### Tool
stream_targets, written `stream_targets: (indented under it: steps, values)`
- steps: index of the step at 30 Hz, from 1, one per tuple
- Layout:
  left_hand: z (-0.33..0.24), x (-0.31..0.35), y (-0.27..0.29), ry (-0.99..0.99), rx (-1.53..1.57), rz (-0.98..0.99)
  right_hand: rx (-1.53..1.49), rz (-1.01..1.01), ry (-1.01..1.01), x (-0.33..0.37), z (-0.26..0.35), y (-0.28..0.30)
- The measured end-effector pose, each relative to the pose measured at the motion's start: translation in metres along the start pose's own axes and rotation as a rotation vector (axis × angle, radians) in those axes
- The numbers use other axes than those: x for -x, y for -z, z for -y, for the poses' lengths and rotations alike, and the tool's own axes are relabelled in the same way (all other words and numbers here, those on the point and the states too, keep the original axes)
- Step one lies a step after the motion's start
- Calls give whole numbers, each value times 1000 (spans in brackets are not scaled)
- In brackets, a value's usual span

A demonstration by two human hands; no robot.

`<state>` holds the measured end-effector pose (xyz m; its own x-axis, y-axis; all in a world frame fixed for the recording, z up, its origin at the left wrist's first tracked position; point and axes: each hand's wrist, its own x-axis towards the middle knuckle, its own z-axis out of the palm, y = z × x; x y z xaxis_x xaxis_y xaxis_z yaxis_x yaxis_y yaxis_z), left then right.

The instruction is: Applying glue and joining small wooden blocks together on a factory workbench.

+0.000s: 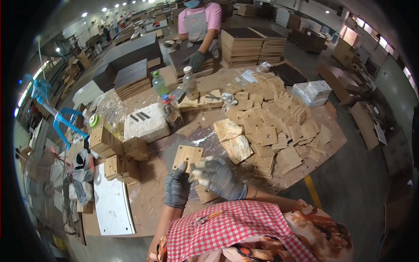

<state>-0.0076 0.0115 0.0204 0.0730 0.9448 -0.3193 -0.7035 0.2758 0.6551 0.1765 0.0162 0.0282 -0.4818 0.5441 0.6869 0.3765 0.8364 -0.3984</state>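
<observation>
A square wooden plate (188, 155) with holes near its corners is tilted up in front of me. My left hand (176, 188), in a grey knit glove, is closed on its lower left edge, thumb pointing up. My right hand (221, 178), gloved in grey with worn pale fingertips, is curled at the plate's lower right side. What its fingers hold, if anything, is hidden. Just below both hands lies another wooden piece (205, 194) with a hole, partly covered by the right hand. A stained cloth or paper (233, 140) lies beyond the right hand.
Many loose wooden squares (268, 118) are heaped at right. Stacked wooden blocks (122, 162) and a white panel (112, 198) are at left. A white wrapped bundle (146, 123), a green bottle (159, 84) and a clear bottle (190, 84) stand farther back. Across the table, a co-worker's gloved hand (197, 60) touches stacked boards.
</observation>
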Motion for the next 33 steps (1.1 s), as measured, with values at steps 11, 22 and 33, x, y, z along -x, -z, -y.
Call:
stream_targets:
  steps: [11, 22, 33]
  values:
    - [4, 2, -7, 8, -29, -55, -53, -205, -320, -15, -46, 33]
    - [-6, 19, -17, -52, -400, -42, -509, -288, -461, -6, -57, 27]
    - [-7, 15, -5, 86, -380, 80, -427, -157, -831, 131, -118, -71]
